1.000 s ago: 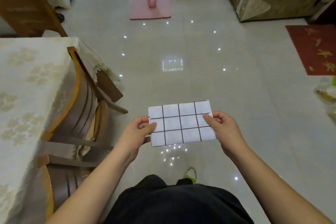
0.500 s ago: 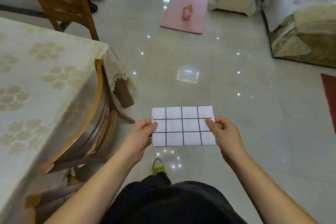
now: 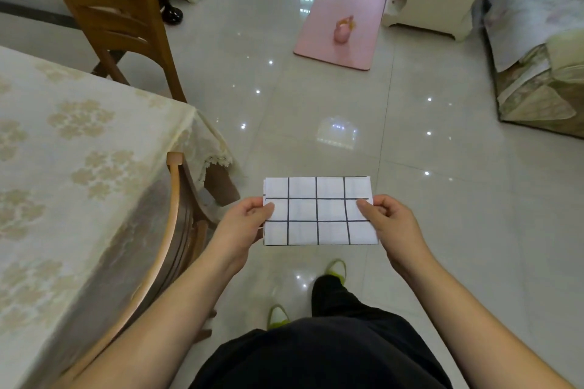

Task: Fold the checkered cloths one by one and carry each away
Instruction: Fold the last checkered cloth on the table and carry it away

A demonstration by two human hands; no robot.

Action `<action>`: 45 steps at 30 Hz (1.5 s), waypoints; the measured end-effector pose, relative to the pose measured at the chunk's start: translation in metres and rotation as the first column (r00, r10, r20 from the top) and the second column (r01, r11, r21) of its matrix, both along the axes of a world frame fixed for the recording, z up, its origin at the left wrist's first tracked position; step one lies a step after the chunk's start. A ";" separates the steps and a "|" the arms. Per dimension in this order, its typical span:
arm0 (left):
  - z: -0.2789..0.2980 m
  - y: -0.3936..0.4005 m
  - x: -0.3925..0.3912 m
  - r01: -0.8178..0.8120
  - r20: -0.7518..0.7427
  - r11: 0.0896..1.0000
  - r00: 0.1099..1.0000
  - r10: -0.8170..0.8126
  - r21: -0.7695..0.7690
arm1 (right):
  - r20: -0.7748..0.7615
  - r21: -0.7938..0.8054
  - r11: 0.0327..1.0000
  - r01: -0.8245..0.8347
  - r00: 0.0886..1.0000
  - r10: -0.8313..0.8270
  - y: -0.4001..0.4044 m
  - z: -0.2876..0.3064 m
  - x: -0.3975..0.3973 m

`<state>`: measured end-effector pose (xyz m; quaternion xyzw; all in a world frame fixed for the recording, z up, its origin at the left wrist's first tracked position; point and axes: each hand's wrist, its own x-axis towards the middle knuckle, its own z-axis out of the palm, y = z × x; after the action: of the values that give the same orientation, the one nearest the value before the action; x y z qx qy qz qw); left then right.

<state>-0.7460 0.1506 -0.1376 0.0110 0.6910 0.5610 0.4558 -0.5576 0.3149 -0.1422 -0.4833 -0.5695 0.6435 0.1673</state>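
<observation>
View swings left vs 1 s ago: table point(image 3: 79, 167) fills more of 9 o'clock, far chair point(image 3: 117, 28) enters at 10 o'clock, red rug gone from 3 o'clock. Folded checkered cloth point(image 3: 319, 211) now level, both feet visible at 6 o'clock.

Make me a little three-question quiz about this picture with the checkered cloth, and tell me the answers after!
1. True or false: the checkered cloth lies on the table.
2. Which hands hold the cloth? A) only the left hand B) only the right hand C) both
3. Fill in: the pink mat lies on the ____.

Key:
1. False; it is held in the air above the floor.
2. C; each hand pinches one short end.
3. floor
</observation>
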 end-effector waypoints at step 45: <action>-0.003 0.291 -0.366 -0.390 0.091 0.917 0.919 0.382 0.083 | -0.049 -0.256 0.901 -0.350 0.936 0.349 0.352 0.017 -0.432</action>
<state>-1.1121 0.4419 -0.1406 -0.1235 0.6337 0.6735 0.3600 -0.9897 0.6673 -0.1251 -0.3905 -0.5573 0.7326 -0.0153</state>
